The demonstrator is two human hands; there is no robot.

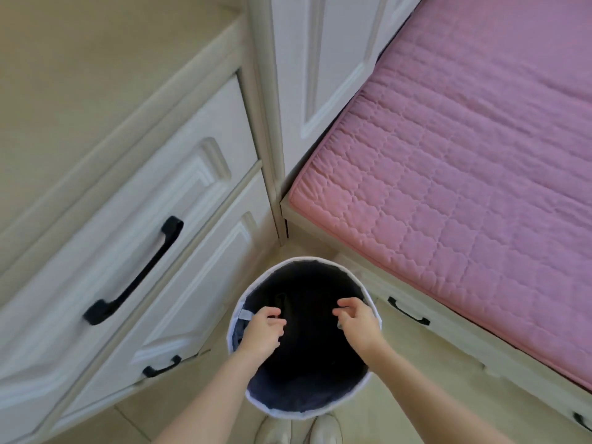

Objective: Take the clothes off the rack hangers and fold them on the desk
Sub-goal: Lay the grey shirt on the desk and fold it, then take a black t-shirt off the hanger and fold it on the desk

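A round laundry basket (307,259) with a white rim and a dark lining stands on the floor below me. Its inside is too dark to tell whether clothes lie in it. My left hand (263,332) hovers over the left side of the opening, fingers loosely curled, next to a small white tab (246,314) on the rim. My right hand (356,322) hovers over the right side, fingers also loosely curled. Neither hand visibly holds anything. No rack, hangers or clothes are in view.
A beige desk top (96,75) is at the upper left, with white drawers and black handles (137,270) below it. A bed with a pink quilted mattress (464,187) fills the right. A white cabinet door (320,75) stands behind. My shoes (320,431) touch the basket's near side.
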